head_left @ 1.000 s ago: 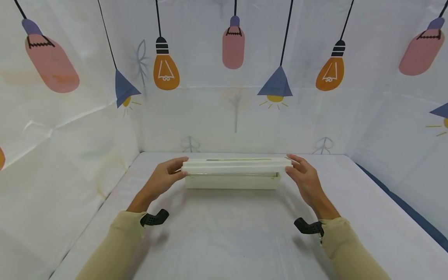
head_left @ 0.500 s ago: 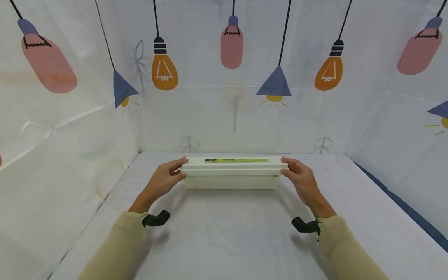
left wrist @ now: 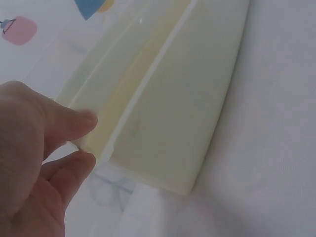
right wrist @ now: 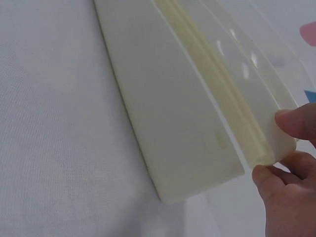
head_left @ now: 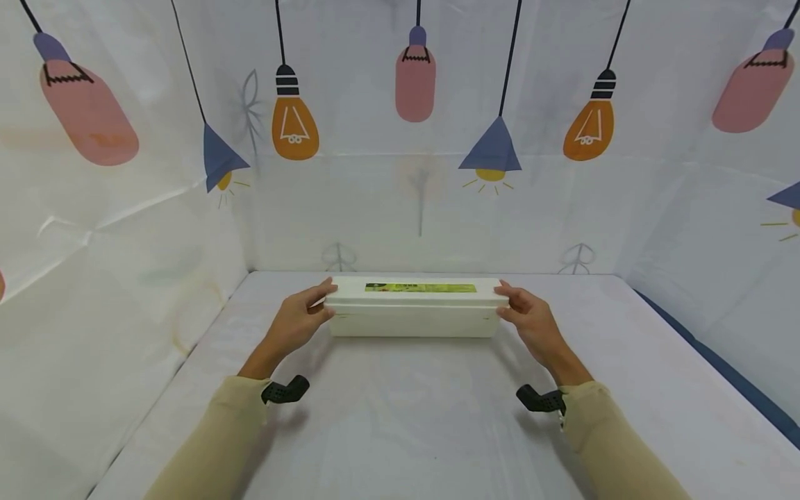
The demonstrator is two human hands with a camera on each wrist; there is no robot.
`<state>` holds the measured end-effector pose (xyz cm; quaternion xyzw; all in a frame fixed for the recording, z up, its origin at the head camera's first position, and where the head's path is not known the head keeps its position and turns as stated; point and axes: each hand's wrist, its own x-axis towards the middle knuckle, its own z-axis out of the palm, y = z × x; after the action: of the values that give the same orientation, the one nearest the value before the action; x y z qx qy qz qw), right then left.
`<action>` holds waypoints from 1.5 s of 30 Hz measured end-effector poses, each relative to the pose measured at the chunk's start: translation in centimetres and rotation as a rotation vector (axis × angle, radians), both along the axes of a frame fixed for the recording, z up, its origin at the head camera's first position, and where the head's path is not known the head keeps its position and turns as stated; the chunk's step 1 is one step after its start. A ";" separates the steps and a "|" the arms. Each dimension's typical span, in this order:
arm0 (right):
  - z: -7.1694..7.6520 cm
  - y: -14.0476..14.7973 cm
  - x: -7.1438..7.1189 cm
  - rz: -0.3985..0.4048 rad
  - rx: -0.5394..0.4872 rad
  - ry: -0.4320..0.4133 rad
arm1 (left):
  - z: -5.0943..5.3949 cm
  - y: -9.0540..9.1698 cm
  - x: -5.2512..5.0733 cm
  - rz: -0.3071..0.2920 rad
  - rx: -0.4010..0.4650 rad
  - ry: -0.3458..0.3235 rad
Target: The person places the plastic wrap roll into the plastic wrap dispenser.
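A long white plastic box (head_left: 412, 323) rests on the table, its lid (head_left: 419, 300) lying over it. The lid bears a narrow yellow-green label (head_left: 421, 287). My left hand (head_left: 296, 321) pinches the lid's left end between thumb and fingers, and my right hand (head_left: 528, 323) pinches the right end. In both wrist views a yellowish strip, apparently the lid's underside, shows between the lid and the rim of the box (left wrist: 163, 113). Whether the lid is fully seated cannot be told. The inside of the box is hidden.
A white cloth covers the table (head_left: 400, 417). Behind it hangs a pale curtain (head_left: 375, 208) printed with lamps and bulbs, which also runs down both sides. A dark blue edge (head_left: 719, 361) lines the table's right side.
The lid has shifted left and settled lower over the box, and its label has come fully into view. My right hand has moved left with it; the left hand has barely moved.
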<state>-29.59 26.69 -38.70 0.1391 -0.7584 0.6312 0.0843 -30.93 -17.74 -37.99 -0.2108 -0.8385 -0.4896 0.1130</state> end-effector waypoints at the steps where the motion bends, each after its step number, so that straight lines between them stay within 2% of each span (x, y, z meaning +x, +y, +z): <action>1: 0.0 -0.1 0.0 -0.004 0.005 0.001 | -0.1 0.0 -0.1 0.001 -0.001 0.000; 6: -0.4 -0.3 -0.6 -0.011 0.014 0.007 | -0.6 0.0 -0.3 0.028 -0.022 -0.021; 18: -0.5 -0.6 -1.1 -0.036 0.029 0.002 | -1.2 0.2 -0.9 0.072 -0.042 -0.007; 26: -0.6 -0.5 -1.2 -0.058 0.032 -0.013 | -1.7 0.3 -1.1 0.066 -0.007 -0.035; 33: -0.9 -0.7 -1.2 -0.049 0.002 -0.025 | -2.0 -0.1 -0.9 0.024 0.055 -0.058; 45: -0.7 -0.9 -0.9 -0.081 0.018 -0.041 | -2.2 -0.3 -1.0 0.013 0.068 -0.078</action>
<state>-30.48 25.75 -39.40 0.0959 -0.7707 0.6231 0.0930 -31.89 -18.04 -40.21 -0.1824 -0.8264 -0.5249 0.0906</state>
